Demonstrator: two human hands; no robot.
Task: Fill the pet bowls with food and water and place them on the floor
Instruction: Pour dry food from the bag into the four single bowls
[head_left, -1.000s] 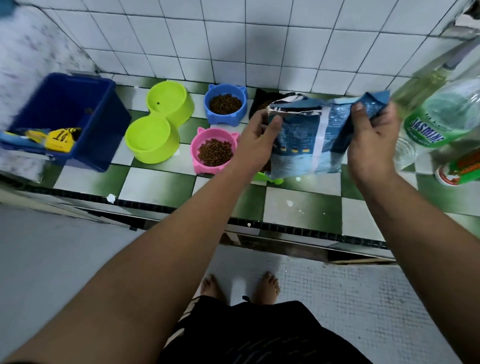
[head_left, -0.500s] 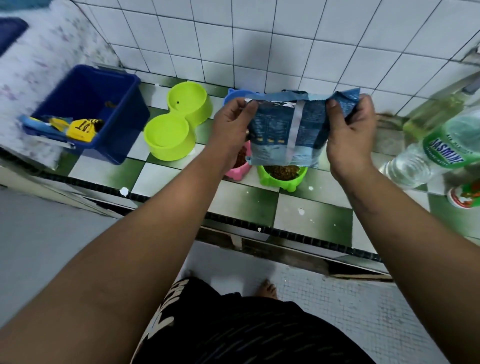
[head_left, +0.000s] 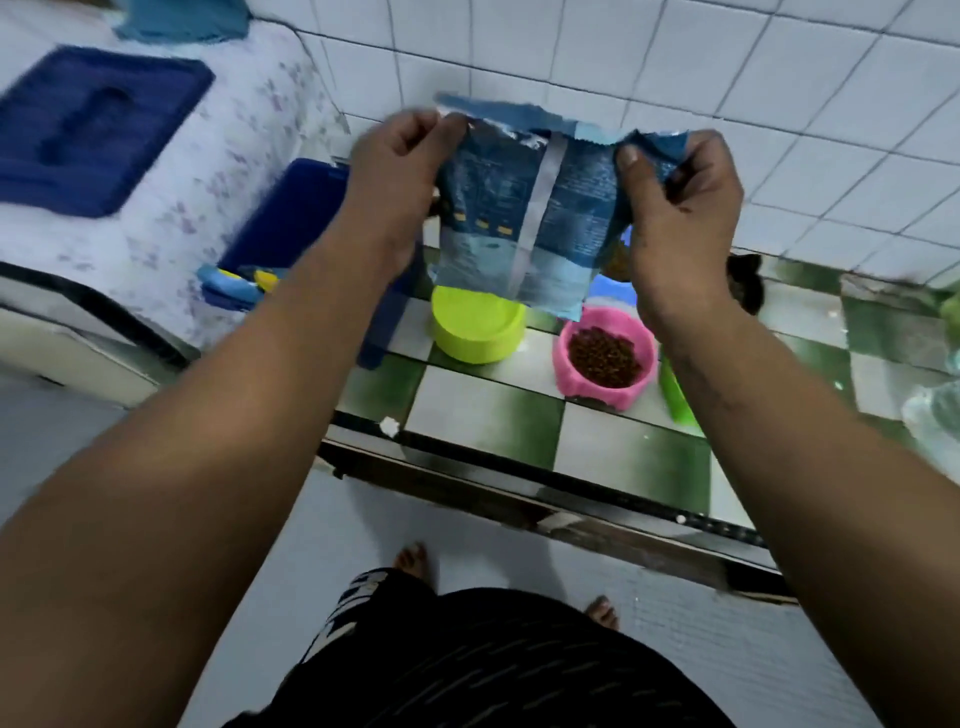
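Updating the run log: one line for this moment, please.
hands: left hand and right hand grip pet food bag | pink bowl: kibble | lime bowl: empty

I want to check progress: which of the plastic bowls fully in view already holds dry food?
The pink round plastic bowl: brown kibble fills it. The lime-green round plastic bowl to its left shows a bare inside.

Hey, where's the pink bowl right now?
Head view: the pink bowl sits on the checkered counter, right of the lime bowl, below the food bag.
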